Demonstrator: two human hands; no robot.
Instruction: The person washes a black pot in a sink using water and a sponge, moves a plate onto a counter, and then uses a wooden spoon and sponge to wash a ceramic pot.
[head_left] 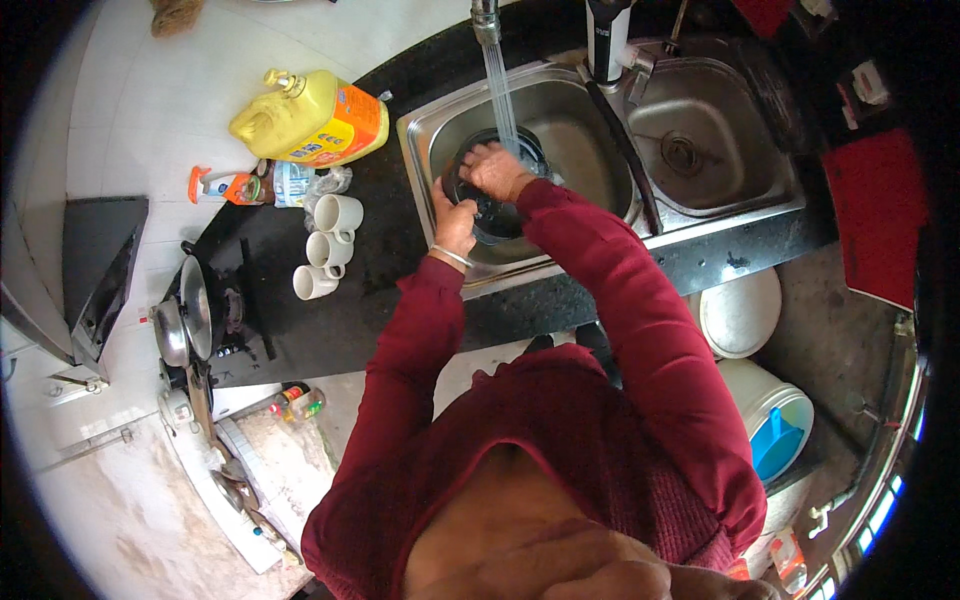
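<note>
In the left sink basin, a black round bowl is held tilted under running water. My left hand grips its left rim, thumb toward the near side. Reaching across from the right, my right hand presses into the bowl with its fingers bent together against the wall. Whatever those fingers may hold is hidden. Water from the faucet falls just beside my right hand.
Several white mugs stand left of the sink on the black counter. Behind them are a yellow oil jug and a spray bottle. Pans lie at the far left. The right basin adjoins; a white bucket stands below right.
</note>
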